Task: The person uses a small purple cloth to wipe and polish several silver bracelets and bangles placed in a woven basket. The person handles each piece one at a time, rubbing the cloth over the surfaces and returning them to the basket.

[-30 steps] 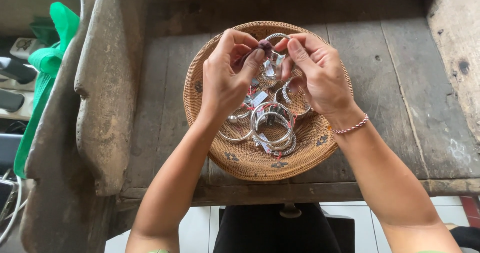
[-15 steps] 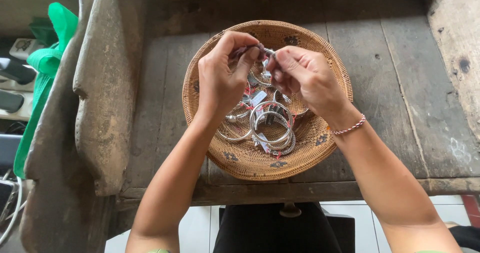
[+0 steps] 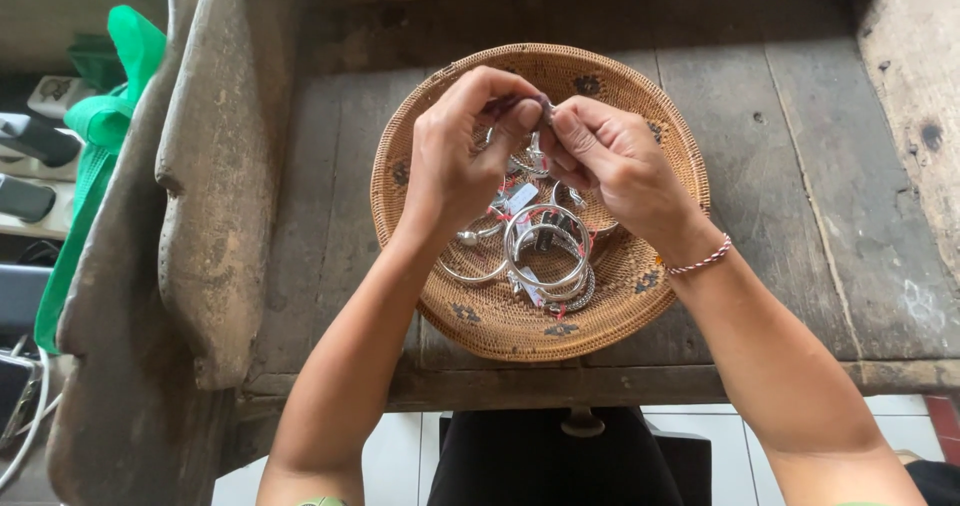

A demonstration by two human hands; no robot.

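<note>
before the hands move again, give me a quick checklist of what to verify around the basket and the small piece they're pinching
1. Small piece pinched by both hands: ok, left hand and right hand meet fingertip to fingertip on it.
2. What the piece is: cannot tell, the fingers hide most of it.
3. Hands over the basket: ok, a drop would likely land inside.
4. Basket flat on the wooden table: ok, though its near rim sits close to the table edge.
5. Silver bangles inside the basket: ok, piled near the middle.
6. Tags tangled with the held piece: cannot tell.
</note>
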